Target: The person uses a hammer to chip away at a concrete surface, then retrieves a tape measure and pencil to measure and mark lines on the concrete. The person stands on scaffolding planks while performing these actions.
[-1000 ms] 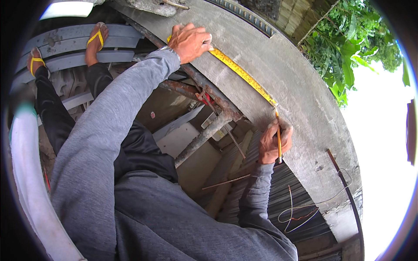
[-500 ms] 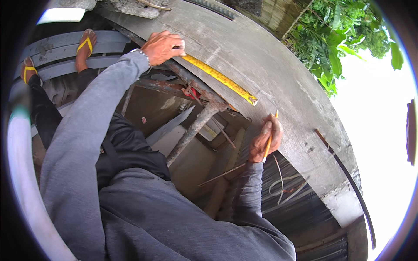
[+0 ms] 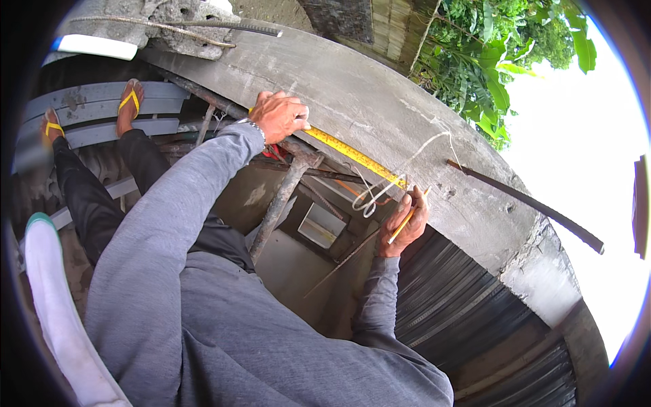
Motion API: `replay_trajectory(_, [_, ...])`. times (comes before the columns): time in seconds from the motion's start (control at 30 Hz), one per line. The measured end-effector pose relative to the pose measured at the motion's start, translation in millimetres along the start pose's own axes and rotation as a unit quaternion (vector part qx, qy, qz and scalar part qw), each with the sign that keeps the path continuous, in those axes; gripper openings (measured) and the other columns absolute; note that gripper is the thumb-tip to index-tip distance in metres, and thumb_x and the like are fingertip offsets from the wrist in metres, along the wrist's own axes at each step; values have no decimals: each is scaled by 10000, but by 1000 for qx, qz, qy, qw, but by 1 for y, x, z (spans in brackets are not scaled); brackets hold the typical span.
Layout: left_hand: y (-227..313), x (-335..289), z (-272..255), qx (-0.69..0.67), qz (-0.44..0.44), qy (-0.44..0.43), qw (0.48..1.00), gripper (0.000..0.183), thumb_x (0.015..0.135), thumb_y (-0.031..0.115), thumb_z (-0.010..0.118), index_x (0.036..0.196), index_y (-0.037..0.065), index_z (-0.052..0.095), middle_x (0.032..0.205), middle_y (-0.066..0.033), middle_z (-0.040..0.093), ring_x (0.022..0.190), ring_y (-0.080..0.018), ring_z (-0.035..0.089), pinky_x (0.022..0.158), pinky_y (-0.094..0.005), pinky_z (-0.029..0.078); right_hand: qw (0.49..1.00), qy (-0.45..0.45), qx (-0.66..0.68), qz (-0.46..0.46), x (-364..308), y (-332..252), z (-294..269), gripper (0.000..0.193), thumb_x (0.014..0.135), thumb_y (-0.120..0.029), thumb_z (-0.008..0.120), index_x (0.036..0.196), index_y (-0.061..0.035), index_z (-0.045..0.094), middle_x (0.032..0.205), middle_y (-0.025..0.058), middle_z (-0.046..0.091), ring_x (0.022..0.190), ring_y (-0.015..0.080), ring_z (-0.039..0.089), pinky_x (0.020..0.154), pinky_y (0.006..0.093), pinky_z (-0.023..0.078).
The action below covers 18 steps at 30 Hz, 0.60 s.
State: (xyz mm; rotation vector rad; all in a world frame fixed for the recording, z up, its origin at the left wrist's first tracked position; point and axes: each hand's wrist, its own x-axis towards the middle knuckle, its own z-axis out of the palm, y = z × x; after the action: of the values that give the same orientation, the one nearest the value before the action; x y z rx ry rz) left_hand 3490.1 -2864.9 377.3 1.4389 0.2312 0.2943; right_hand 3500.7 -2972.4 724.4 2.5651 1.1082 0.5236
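My left hand [image 3: 279,117] is closed on a yellow tape measure [image 3: 356,157], whose blade stretches along the inner edge of a grey concrete beam [image 3: 407,129]. At the blade's far end my right hand [image 3: 405,227] grips a yellow pencil [image 3: 401,226] between its fingers, and its fingertips are close against the tape end. Whether they touch the tape I cannot tell. Thin whitish wire [image 3: 415,159] lies across the beam and curls in loops beside my right hand. The tape's case is hidden behind my left hand.
A rusty pipe frame [image 3: 281,197] stands below the beam over a deep opening. Dark corrugated sheets [image 3: 468,298] lie at lower right. A dark bar [image 3: 529,199] juts past the beam. Feet in yellow flip-flops [image 3: 129,103] rest on grey planks [image 3: 163,127] at left.
My right hand has come up to the tape's end, from which it was apart before. The whitish wire, earlier hanging below the beam, now crosses its top. The whole view has shifted.
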Motion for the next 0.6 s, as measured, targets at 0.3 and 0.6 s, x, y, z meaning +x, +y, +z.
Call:
replay_trajectory(0.3, [53, 16, 12, -8, 1, -6, 1000, 277, 926, 457, 667, 976, 190, 722, 1020, -1, 681, 1100, -254, 602, 1009, -488, 353, 989, 55, -92, -98, 22, 37, -38, 342, 891, -76, 780, 1198, -56, 630, 1050, 124, 672, 829, 237, 680, 782, 356, 557])
replay_trajectory(0.6, [63, 44, 18, -3, -22, -20, 1000, 275, 898, 474, 707, 974, 212, 746, 1046, 12, 706, 1126, -252, 601, 1007, -495, 353, 966, 9, -167, -196, 50, 56, -41, 376, 872, -79, 789, 1218, -91, 644, 1221, 122, 709, 1126, 291, 683, 938, 402, 521])
